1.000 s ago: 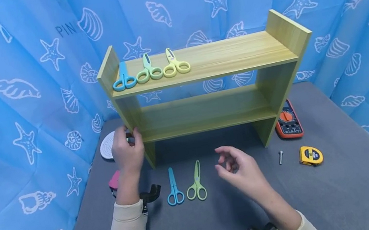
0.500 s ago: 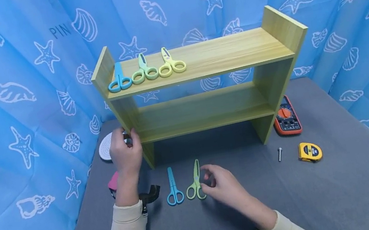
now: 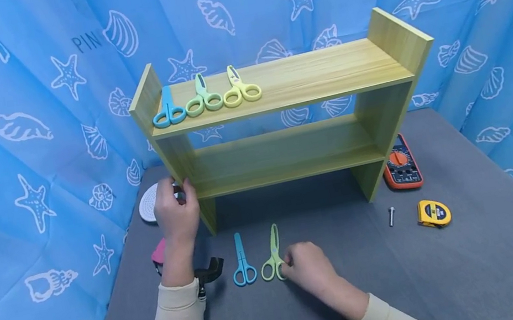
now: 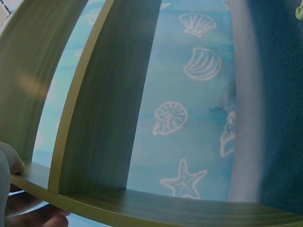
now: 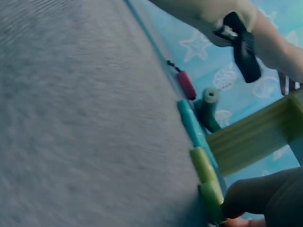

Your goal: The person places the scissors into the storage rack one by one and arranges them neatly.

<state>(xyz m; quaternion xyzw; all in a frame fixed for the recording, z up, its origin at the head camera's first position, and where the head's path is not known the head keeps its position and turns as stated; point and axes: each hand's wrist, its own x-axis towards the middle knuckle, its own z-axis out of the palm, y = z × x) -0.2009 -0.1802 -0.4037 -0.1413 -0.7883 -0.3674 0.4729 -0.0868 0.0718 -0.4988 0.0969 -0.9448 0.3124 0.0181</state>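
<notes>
The left hand grips the side panel of a two-tier, yellow-green wood-grain shelf, thumb on the inner side, fingers around the outside; the hold is judged to be for steadying. The right hand has its fingers bent in, with little gap to the thumb, and appears to pinch one handle loop of the light-green plastic scissors. These lie flat on the grey cloth-covered surface before the shelf, just beside the sky-blue plastic scissors. Both point blades to the shelf, presenting handles to the person.

On the top board, blue scissors, mint-green scissors and pale-yellow scissors stand in a row, handles frontward, presumably for order.

Not verified: firmness of the pinch, the right fingertips being largely concealed and the right wrist view blurred. The white perforated disc is partly covered by the left hand, the pink item by the forearm; its kind is unclear. The shelf panel cuts off an edge of the orange-and-black multimeter.
</notes>
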